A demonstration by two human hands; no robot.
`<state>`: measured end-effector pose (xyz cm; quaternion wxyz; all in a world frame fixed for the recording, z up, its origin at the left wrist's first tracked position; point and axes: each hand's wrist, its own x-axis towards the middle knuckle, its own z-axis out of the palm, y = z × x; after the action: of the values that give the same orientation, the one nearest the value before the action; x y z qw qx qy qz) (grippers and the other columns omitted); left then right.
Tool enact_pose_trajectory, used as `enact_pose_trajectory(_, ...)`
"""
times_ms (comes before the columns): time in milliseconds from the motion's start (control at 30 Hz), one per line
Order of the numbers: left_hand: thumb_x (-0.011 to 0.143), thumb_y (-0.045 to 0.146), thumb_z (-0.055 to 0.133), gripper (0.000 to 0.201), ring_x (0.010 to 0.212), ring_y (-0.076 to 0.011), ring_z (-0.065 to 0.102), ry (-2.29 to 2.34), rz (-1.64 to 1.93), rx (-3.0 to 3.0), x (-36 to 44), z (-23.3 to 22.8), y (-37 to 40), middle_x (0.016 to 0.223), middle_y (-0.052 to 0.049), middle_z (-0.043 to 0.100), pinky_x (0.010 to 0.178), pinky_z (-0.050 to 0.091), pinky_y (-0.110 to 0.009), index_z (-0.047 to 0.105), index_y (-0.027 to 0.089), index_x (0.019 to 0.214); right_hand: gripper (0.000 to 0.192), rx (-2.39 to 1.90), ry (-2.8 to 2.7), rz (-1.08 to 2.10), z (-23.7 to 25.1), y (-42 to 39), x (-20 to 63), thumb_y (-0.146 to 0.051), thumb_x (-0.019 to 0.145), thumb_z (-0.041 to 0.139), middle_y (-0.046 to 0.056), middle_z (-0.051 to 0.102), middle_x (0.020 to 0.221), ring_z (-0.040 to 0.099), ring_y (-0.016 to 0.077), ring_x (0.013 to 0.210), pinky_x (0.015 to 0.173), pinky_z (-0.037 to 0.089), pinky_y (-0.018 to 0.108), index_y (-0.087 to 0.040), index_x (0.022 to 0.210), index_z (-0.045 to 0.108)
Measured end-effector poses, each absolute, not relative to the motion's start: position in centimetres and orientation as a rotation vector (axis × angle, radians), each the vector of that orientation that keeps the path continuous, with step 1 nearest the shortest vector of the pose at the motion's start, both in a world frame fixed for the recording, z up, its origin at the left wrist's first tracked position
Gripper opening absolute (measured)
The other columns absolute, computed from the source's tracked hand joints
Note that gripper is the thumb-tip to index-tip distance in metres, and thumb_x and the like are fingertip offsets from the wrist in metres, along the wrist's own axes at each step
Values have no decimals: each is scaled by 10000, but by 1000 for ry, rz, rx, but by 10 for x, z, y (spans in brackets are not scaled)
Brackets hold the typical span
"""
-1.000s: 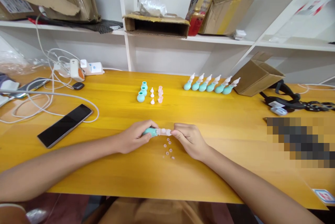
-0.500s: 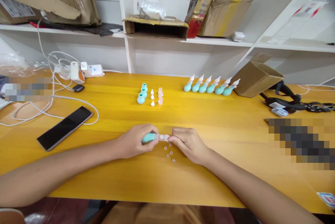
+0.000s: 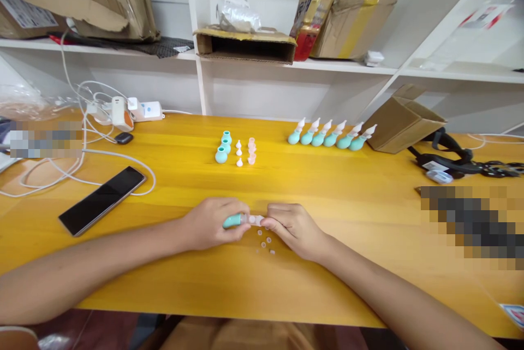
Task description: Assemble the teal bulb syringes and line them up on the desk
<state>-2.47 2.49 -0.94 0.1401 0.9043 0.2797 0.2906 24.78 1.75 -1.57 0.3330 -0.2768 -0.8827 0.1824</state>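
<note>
**Both hands on one teal bulb piece, mid-worktop**

No writing I can read: the label on the bottle (image 3: 313,9) on the shelf is too blurred, and so is the label on the torn carton (image 3: 28,9) at 10 o'clock.

Containers: an open flat cardboard box (image 3: 244,44) sits on the shelf at 12 o'clock, a crumpled plastic bag (image 3: 237,13) on top of it; its inside is dark, contents not visible. A small brown box (image 3: 403,118) lies tilted on the worktop (image 3: 368,213) at 2 o'clock.

My left hand (image 3: 210,223) is clamped on the teal bulb (image 3: 232,221); my right hand (image 3: 295,229) pinches the clear pink tip (image 3: 256,220) joined to it. The piece is held low over the worktop, dead centre. Just below it lie small clear beads (image 3: 266,243).

At 12 o'clock: three loose teal bulbs (image 3: 223,147), white cones (image 3: 238,152), pink caps (image 3: 251,149). At 1 o'clock, a row of six assembled pieces (image 3: 329,135). A dark phone (image 3: 102,200) lies at 9 o'clock, beside white cables (image 3: 82,153).
</note>
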Motion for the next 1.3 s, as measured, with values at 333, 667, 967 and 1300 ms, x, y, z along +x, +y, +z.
enact_pose_trajectory(333,982,238,598,31,650,-130,662,778,916,2700,-24,-12,24,802,23,714,621,497,-236,623,220,988,504,-704,-2337,448,-15,16,245,-404,1203,430,-29,516,677,466,111,586,590,336,250,-194,761,548)
enact_pose_trajectory(667,968,217,570,45,633,-136,652,725,885,2801,-22,-12,23,772,19,684,612,488,-258,612,214,952,504,-682,-2354,430,-13,16,245,-394,1205,420,-16,547,679,480,119,590,595,341,250,-195,764,564)
enact_pose_trajectory(967,976,240,576,54,648,-154,696,717,904,2887,-24,-15,22,785,18,721,624,521,-278,619,214,996,504,-683,-2381,352,-12,16,248,-402,1202,424,-1,584,693,534,131,616,613,373,256,-183,801,636)
enact_pose_trajectory(1300,969,228,563,47,666,-145,693,756,896,2800,-21,-14,20,805,10,725,633,521,-255,605,221,988,500,-686,-2346,470,-12,15,249,-409,1199,432,-6,556,698,496,130,605,609,343,267,-199,766,570)
